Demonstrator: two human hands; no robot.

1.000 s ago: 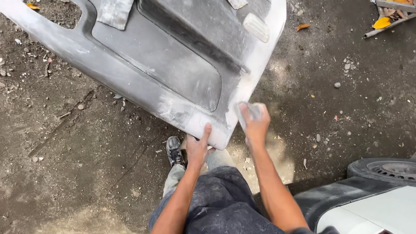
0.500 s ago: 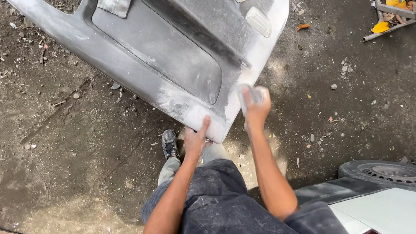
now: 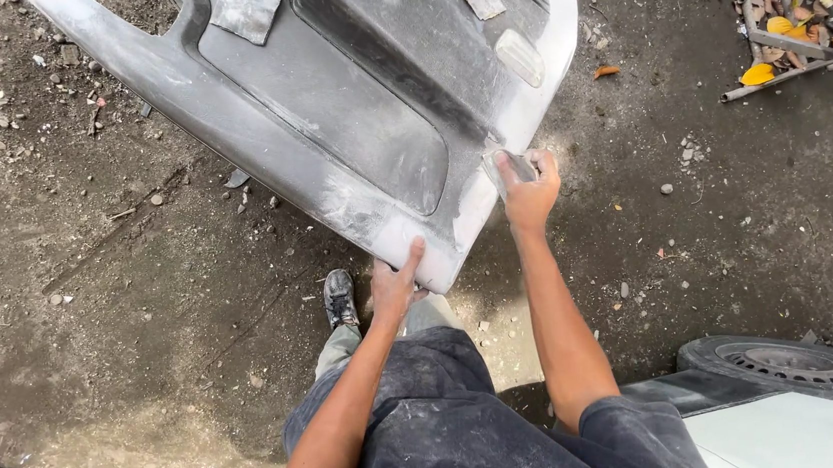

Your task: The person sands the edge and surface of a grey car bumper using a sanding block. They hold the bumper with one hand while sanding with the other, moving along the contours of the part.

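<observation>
Left hand grips bumper corner — right hand presses sandpaper.

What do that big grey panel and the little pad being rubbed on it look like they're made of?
The panel looks like moulded plastic, a car bumper by its shape: dull grey, dusted white where scuffed. The pad in the right hand is likely sandpaper, thin and grey, though too small to be sure. The left hand steadies the panel's corner.
</observation>
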